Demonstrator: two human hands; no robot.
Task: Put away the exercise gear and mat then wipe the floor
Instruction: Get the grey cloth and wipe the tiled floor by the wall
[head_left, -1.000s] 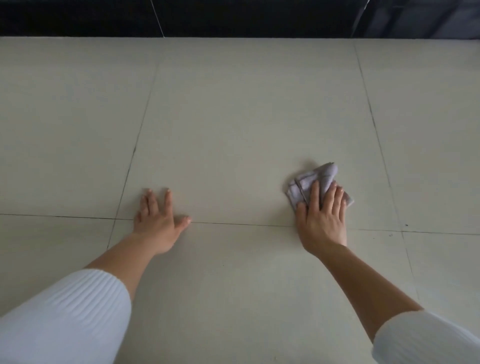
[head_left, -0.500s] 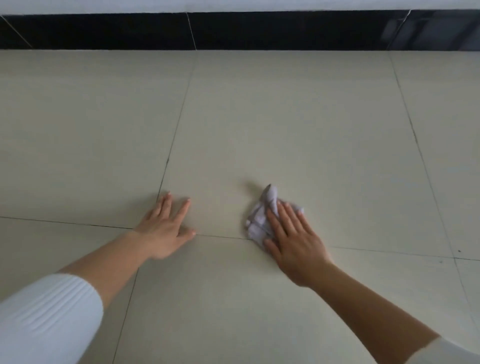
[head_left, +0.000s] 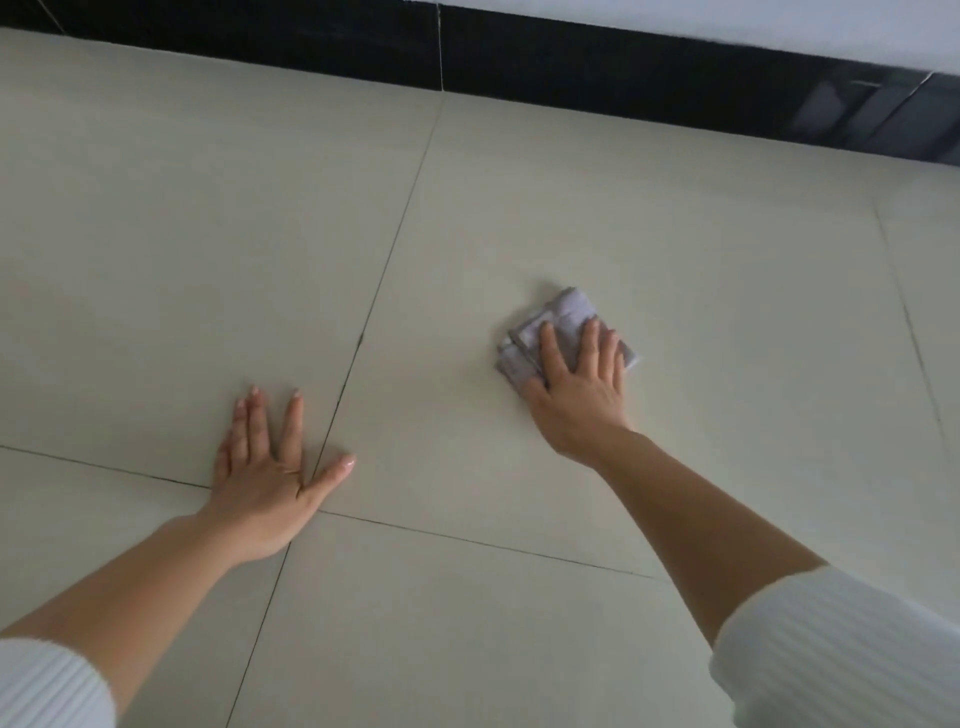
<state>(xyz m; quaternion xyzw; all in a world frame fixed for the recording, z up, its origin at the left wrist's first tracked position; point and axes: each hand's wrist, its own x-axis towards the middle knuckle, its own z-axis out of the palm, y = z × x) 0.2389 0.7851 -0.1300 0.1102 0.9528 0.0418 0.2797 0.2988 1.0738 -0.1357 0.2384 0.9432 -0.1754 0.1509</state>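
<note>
One cloth lying partly hidden under flat right hand, left hand pressing floor, fingers splayed, two sleeves cut off.

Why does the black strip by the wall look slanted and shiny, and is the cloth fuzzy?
Head view: the camera seems tilted, so the black strip slants; pale reflections gleam near its right end. Head view: the light is soft and dim, with only a faint shadow beside the cloth under the right hand. Head view: the cloth's folds look slightly soft, not badly blurred.
</note>
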